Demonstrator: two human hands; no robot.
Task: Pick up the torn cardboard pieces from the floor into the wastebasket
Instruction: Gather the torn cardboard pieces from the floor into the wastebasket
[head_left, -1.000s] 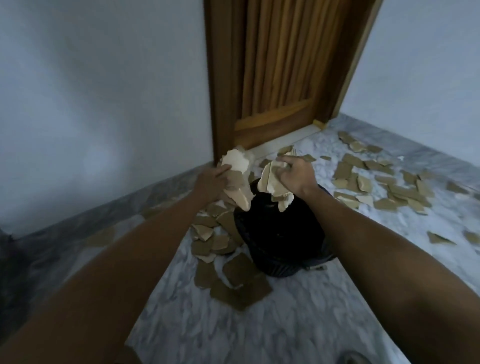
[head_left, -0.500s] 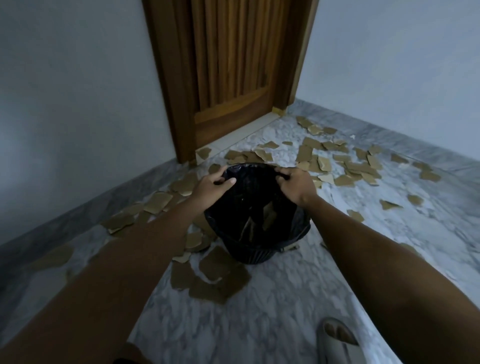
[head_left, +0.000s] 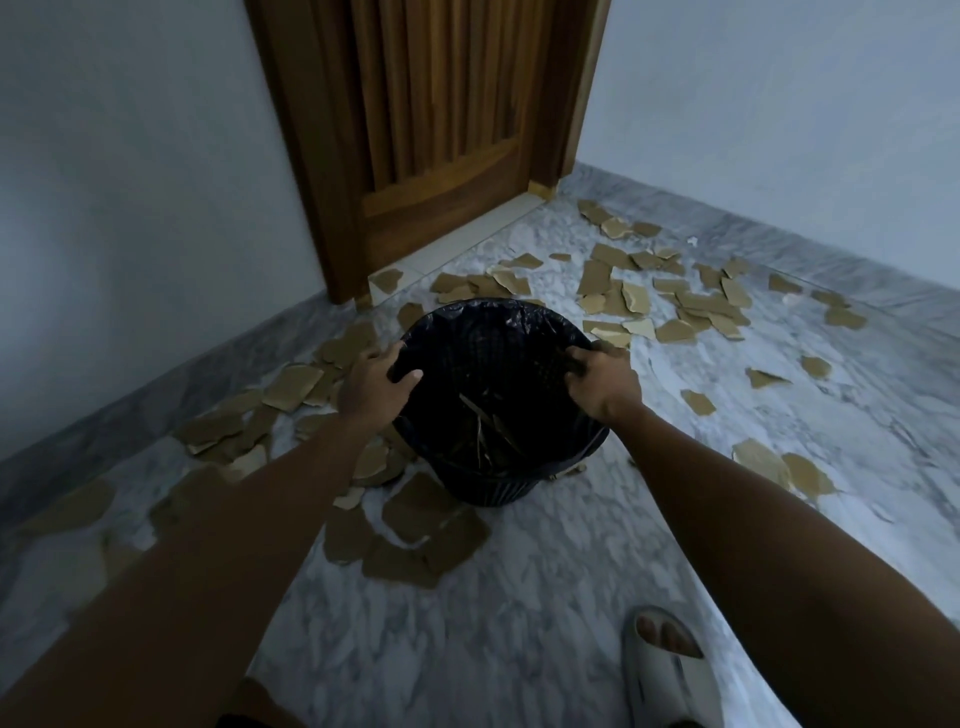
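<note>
On the marble floor (head_left: 519, 623) by a wooden door (head_left: 426, 104), both hands' fingers (head_left: 402, 375) clamp the wastebasket (head_left: 493, 395) rim amid cardboard pieces (head_left: 675, 301).

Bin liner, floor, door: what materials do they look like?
Bin liner: thin black plastic film, glossy, wrinkled over the rim. Floor: grey-white veined stone, probably polished marble or look-alike tile. Door: brown wood, visible grain, likely varnished.

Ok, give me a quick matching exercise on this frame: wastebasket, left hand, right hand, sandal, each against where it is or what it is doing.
Things:
1. wastebasket
2. left hand
3. right hand
4. sandal

Places or states:
A. bottom edge of view, toes showing
B. grips the rim's right side
C. lined with black bag, cardboard pieces inside
D. grips the rim's left side

Pairs: 1-C, 2-D, 3-B, 4-A
</note>
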